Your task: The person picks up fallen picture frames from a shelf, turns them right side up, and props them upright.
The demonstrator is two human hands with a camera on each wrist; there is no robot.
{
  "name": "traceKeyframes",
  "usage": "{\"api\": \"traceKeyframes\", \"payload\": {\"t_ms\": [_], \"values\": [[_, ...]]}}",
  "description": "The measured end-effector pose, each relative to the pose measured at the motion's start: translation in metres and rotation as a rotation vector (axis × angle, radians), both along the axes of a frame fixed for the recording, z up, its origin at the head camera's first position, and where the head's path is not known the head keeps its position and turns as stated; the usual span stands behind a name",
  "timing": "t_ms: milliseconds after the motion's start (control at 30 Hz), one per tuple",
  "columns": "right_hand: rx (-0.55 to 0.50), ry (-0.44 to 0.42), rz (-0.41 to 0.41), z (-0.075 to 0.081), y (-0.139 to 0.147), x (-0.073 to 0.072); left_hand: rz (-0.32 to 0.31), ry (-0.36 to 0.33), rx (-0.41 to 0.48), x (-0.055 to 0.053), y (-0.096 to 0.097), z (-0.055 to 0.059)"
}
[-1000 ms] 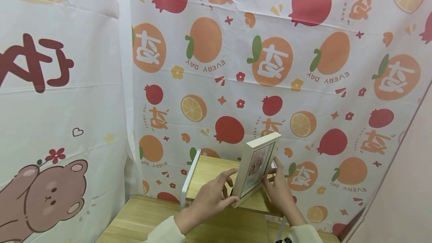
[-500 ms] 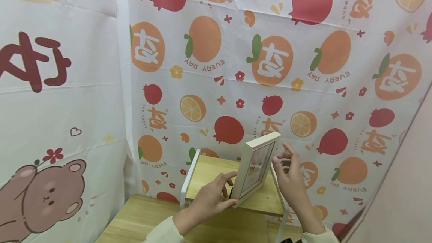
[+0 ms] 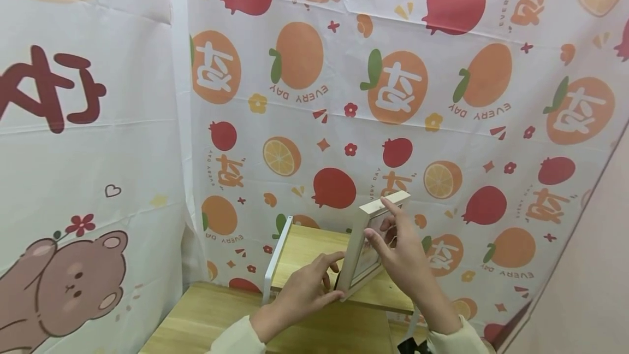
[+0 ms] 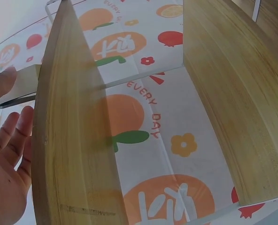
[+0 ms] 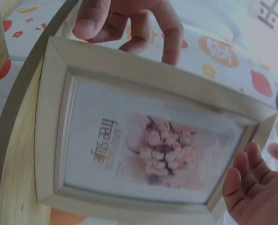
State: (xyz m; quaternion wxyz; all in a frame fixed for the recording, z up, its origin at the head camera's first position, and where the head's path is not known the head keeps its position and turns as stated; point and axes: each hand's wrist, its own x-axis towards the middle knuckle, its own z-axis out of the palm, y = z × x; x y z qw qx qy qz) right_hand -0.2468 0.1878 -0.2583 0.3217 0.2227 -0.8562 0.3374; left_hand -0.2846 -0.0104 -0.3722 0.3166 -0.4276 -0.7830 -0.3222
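Observation:
A cream picture frame (image 3: pixel 350 258) stands nearly upright on a raised wooden shelf (image 3: pixel 307 242). Behind its glass the right wrist view shows a pink flower print (image 5: pixel 165 147) with lettering. My left hand (image 3: pixel 302 287) holds the frame's lower left side, its thumb on the front edge and the other fingers curled at the side and behind. In the left wrist view that hand (image 4: pixel 10 173) is partly cut off. At the upper front of the frame is my right hand (image 3: pixel 407 253), its index fingertip at the top edge and thumb before the glass; its fingers are loosely bent.
The shelf has white metal side legs (image 3: pixel 277 258) and stands on a wooden tabletop (image 3: pixel 206 310). A fruit-print cloth (image 3: pixel 339 81) hangs close behind, and a bear-print cloth (image 3: pixel 142 152) at the left. Something black (image 3: pixel 411 346) shows below my right wrist.
My right hand has left the frame's lower right side, swung out to the right and upward, then come in to its top front. The left hand and the frame have hardly moved.

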Motion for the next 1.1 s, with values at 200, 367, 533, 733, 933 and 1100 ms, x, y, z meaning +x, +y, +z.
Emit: {"api": "traceKeyframes", "payload": {"t_ms": [200, 367, 533, 733, 933, 1100], "values": [[0.032, 0.016, -0.001, -0.003, -0.008, -0.002, 0.000, 0.025, -0.008, 0.002, 0.001, 0.001], [0.025, -0.012, -0.013, -0.005, -0.010, -0.002, -0.009, 0.001, 0.002, 0.004, 0.004, 0.001], [-0.009, -0.043, 0.002, -0.005, -0.009, 0.000, -0.020, -0.015, 0.003, 0.006, 0.007, 0.001], [-0.027, -0.034, 0.007, -0.005, -0.003, 0.003, -0.014, -0.026, -0.012, 0.007, 0.010, 0.004], [-0.030, -0.018, -0.015, -0.005, 0.006, 0.006, -0.018, -0.029, -0.029, 0.006, 0.015, 0.010], [-0.019, -0.020, -0.024, -0.005, 0.013, 0.007, -0.025, -0.038, -0.032, 0.005, 0.021, 0.011]]}}
